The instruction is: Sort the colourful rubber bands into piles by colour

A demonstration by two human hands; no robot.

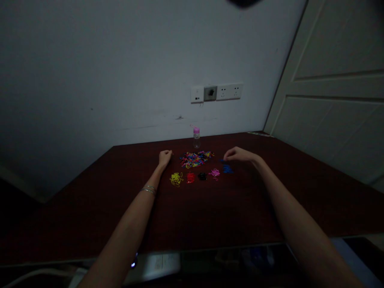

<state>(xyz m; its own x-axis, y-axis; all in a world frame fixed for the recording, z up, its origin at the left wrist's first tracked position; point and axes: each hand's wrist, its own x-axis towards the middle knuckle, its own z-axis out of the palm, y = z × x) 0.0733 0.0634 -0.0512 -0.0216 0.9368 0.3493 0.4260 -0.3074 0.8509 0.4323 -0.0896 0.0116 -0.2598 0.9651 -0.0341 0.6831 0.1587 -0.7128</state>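
My right hand [237, 154] hovers low at the right of the piles, thumb and fingertips pinched on a blue rubber band [221, 160]. Just below it lies a small pile of blue rubber bands [227, 169]. My left hand [165, 157] rests on the table in a loose fist; the inside of it is hidden. Between the hands spreads a mixed heap of coloured rubber bands [195, 159]. In front of that heap, separate piles form a row: yellow bands [176, 179], red bands [190, 177], black bands [202, 176] and pink bands [215, 173].
A small clear bottle with a pink cap [196, 138] stands behind the heap, near the wall. The dark red table [198, 216] reaches back to that wall, which carries sockets [223, 92]. A white panelled door [333, 92] is at the right. Below the front edge are dim objects.
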